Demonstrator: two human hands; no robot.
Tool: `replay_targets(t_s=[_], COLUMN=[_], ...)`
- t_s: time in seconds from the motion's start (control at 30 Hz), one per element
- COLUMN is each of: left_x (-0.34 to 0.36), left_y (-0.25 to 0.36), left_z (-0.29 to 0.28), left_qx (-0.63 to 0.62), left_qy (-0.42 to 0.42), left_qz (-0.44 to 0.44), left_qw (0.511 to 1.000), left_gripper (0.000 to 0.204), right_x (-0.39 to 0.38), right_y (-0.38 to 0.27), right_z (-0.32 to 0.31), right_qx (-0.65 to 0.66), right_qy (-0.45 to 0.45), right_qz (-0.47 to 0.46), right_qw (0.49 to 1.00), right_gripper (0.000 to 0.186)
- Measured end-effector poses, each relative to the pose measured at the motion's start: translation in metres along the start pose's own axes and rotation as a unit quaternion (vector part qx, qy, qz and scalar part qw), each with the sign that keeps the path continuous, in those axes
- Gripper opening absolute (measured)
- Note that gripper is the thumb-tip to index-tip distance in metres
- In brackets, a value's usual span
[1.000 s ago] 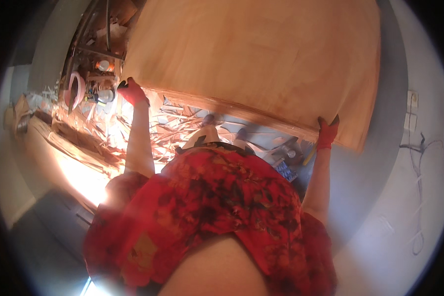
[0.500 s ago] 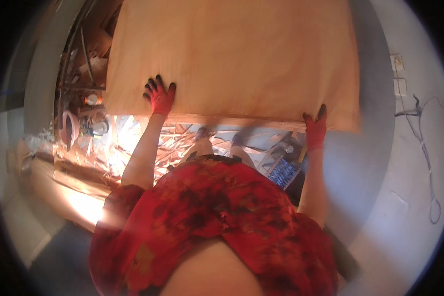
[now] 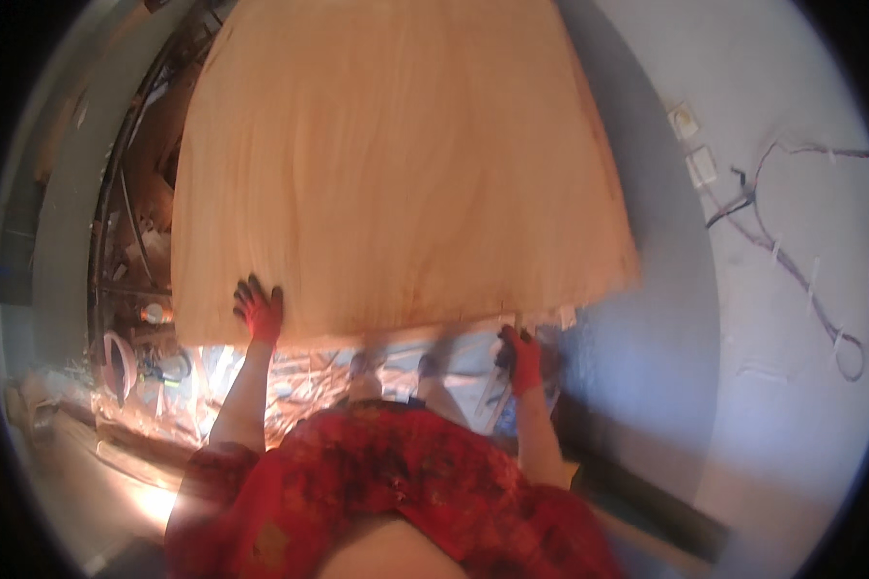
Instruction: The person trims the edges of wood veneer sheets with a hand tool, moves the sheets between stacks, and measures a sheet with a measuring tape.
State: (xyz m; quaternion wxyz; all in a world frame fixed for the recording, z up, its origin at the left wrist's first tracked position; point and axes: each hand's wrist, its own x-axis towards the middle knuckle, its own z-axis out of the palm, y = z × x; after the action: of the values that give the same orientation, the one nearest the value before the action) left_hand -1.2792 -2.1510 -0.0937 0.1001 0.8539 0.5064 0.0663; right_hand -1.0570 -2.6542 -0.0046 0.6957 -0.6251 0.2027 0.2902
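Observation:
A large plywood sheet [image 3: 396, 174] spreads out before me. My left hand [image 3: 258, 311], in a red glove with dark fingertips, lies on it close to the near left corner, fingers spread. My right hand [image 3: 523, 359], gloved the same way, is just below the sheet's near edge, toward its right end. Its fingers are curled in. Blur hides what they hold, if anything, and I cannot tell whether they touch the sheet.
Wood scraps and shavings [image 3: 309, 381] litter the floor around my feet. A pink ring-shaped thing [image 3: 119, 367] lies at left, beside a dark metal frame [image 3: 101, 203]. On the right, a pale wall carries a socket [image 3: 684, 120] and a looped cable [image 3: 792, 265].
My right hand has left its place over the sheet's near edge and is now curled below it, nearer my left hand. The view has shifted; my left hand still lies on the sheet.

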Motion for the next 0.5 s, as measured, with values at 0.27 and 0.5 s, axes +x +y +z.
replay_targets(t_s=[0.27, 0.5], left_x=[0.002, 0.001], left_y=[0.008, 0.003], left_z=[-0.008, -0.013], left_qx=[-0.012, 0.000], left_qy=[-0.042, -0.041], left_qz=[-0.025, -0.035], left_qw=[0.999, 0.999], left_gripper=[0.084, 0.085], right_x=[-0.004, -0.020], right_y=[0.000, -0.163], right_z=[-0.177, -0.279], right_qx=[-0.173, -0.432], right_qy=[0.250, 0.412], right_qz=[-0.151, -0.293], right_qw=[0.940, 0.747], right_gripper=[0.025, 0.031])
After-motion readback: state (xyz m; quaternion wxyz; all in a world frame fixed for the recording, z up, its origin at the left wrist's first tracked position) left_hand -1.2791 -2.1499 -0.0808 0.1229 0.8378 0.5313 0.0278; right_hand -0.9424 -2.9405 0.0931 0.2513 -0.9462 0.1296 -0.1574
